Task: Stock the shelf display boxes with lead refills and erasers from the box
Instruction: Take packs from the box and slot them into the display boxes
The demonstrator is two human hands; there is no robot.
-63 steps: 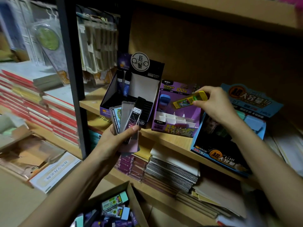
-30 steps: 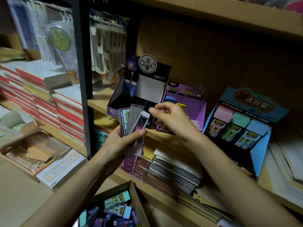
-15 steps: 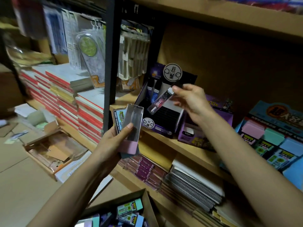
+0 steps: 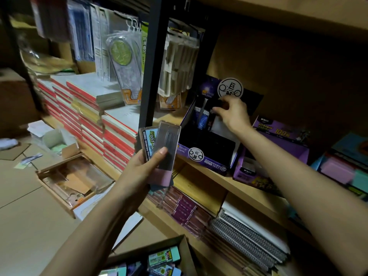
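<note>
Facing a wooden shelf (image 4: 245, 191) on the right, split off by a black upright post (image 4: 153, 66) from stacks of red-spined notebooks (image 4: 89, 116) on the left. Seeing blister packs (image 4: 123, 62) hanging above those stacks and an open flat carton (image 4: 73, 182) lying on the floor below them. Seeing spiral notebooks (image 4: 249, 242) lying flat on the tier under the shelf.

Counting three display boxes sitting on the shelf, left to right:
- dark display box (image 4: 205, 158) with a round white logo
- purple display box (image 4: 278, 140) just beside it, contact not resolvable
- blue display box (image 4: 342, 145) at the frame edge, partly cropped, carrying pastel erasers (image 4: 336, 172)

Noting a cardboard box (image 4: 185, 248) at the bottom edge, below both arms, holding loose erasers (image 4: 164, 257) plus other packs too blurred to name.

Holding the left hand (image 4: 143, 170) in front of the shelf edge, left of the dark display box. Pressing the thumb across a clear refill case (image 4: 166, 146) with a pink base, fanned over a blue-labelled refill case (image 4: 148, 140) behind it. Gripping both firmly. Possibly gripping a third case underneath, not confirming.

Reaching the right hand (image 4: 233, 114) into the back of the dark display box. Pinching narrowly, thumb against forefinger, at the top of a slim dark refill case (image 4: 211, 121) standing upright in the back row. Sitting it right beside two more slim cases (image 4: 202, 121) to its left. Not making out whether it is fully seated.
</note>
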